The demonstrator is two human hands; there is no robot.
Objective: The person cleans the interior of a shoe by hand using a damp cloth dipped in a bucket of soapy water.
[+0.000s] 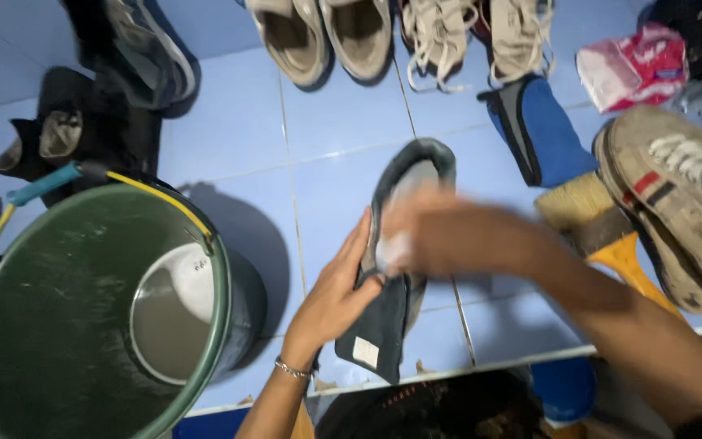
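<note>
Centrally, the left hand [336, 294] is gripping the dark insole's [396, 268] near end, its long axis running near-to-far. The right hand [432, 236] (blurred, its grip unreadable) is lying across the insole's middle, beside the green bucket [50, 325].

Left hand [336, 294] grips the heel end of a dark insole [396, 268] held above the blue tiled floor [343, 122]; the blurred right hand [432, 236] lies across its middle. A green bucket [50, 325] stands at the floor's left edge, a brush [603, 232] lies to the right, and pairs of shoes [322, 36] line the far edge.
</note>
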